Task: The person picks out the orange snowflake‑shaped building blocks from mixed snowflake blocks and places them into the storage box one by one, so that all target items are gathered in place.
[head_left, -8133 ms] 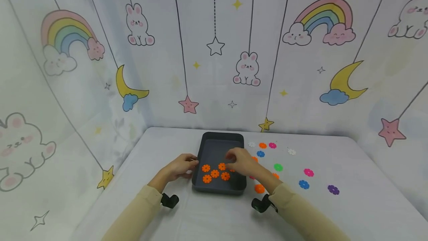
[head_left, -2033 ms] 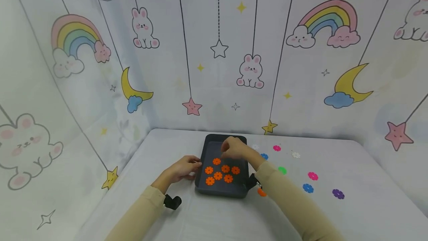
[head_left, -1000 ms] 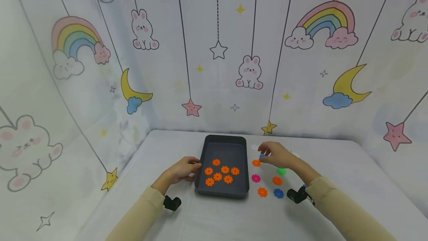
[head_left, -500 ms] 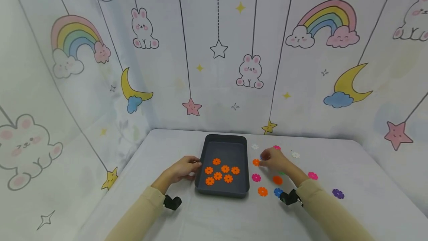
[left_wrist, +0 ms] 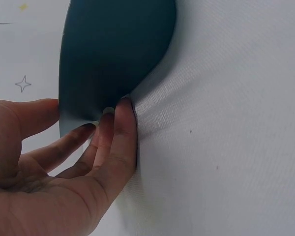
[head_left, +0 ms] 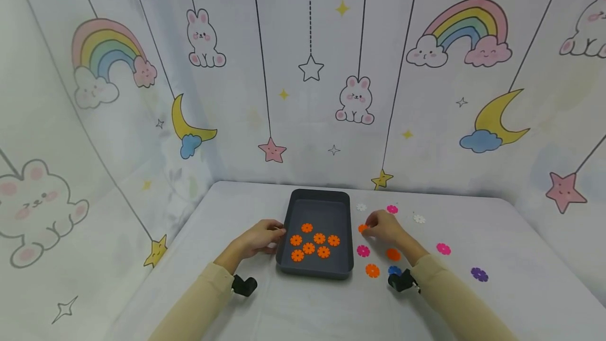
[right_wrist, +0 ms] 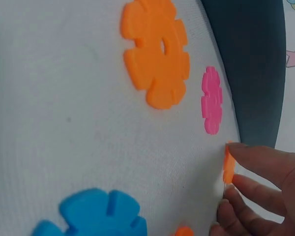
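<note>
A dark grey tray stands at mid-table with several orange flower discs lying in it. My left hand rests at the tray's left side. In the left wrist view its straight fingers press against the tray's outer wall, with the thumb apart. Just right of the tray, my right hand pinches an orange flower disc. In the right wrist view that disc stands on edge between thumb and fingertips, close to the tray wall.
Loose discs lie right of the tray: pink, orange, orange, blue, pink, purple, white, pink, white. Printed fabric walls close the back and left.
My right hand left the tray, went right to the loose discs, and took hold of an orange one beside the tray, tipping it on edge. The left hand stayed put.
</note>
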{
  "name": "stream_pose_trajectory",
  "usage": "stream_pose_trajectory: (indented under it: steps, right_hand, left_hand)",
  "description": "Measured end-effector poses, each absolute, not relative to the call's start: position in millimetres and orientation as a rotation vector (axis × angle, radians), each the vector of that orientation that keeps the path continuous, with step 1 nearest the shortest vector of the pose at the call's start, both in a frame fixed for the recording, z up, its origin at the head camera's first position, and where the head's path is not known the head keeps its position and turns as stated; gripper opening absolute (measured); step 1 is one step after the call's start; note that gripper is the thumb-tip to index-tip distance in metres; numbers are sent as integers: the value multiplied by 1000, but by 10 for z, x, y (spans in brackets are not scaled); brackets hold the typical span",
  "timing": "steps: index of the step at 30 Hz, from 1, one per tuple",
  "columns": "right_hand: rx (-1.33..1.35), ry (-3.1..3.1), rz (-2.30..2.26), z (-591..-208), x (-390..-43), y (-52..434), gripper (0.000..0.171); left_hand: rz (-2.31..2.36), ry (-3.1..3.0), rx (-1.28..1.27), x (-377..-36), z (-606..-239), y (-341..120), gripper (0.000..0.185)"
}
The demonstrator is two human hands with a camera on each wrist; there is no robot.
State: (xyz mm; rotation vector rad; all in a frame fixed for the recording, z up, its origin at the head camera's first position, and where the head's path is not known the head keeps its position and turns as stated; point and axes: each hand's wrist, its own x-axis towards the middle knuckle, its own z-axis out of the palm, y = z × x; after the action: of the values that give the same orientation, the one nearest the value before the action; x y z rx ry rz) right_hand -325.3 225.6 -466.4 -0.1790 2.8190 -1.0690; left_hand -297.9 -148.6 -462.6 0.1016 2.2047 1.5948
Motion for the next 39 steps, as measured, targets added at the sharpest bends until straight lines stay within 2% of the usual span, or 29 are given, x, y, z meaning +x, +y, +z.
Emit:
stream_pose_trajectory:
  steps: [7, 21, 34, 39]
  right_hand:
    - [-175, 2809, -1079, -4651, -3238, 2242, 28]
    - [-204, 2810, -1132, -4614, -3207, 2286, 14]
    - [-429, 2776, -1232, -4360, -3175, 2181, 9]
    - [-417, 2780, -1241, -4278, -3158, 2034, 8]
  left_hand:
    - [1596, 2204, 100, -2977, -4639, -1493, 44]
    - [1590, 2205, 96, -2962, -4657, -1511, 44]
    - [1594, 2203, 102, -2982, -4653, -1503, 45]
    - [1591, 2199, 99, -2989, -4633, -1484, 45]
